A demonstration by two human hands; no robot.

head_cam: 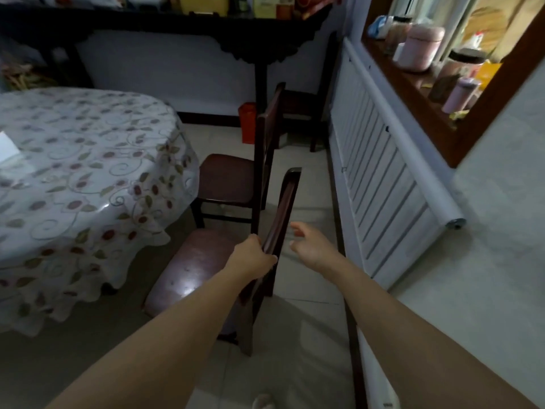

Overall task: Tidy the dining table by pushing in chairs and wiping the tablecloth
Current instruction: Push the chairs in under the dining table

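Note:
A round dining table wears a floral tablecloth (pixel 88 178) under clear plastic, at the left. Two dark wooden chairs stand to its right, pulled out from it. The near chair (pixel 191 267) has a reddish padded seat, and my left hand (pixel 253 255) grips the top rail of its backrest. My right hand (pixel 309 246) hovers open just right of that backrest, not touching it. The far chair (pixel 227 178) stands behind it, seat toward the table. Something white (pixel 7 146) lies on the table's left edge.
A white slatted radiator cover (pixel 383 178) runs along the right wall. Above it a window ledge (pixel 413 87) holds jars and cups. A dark console table (pixel 177 22) lines the back wall, with a red bin (pixel 247 122) and a third chair (pixel 306 107) below it.

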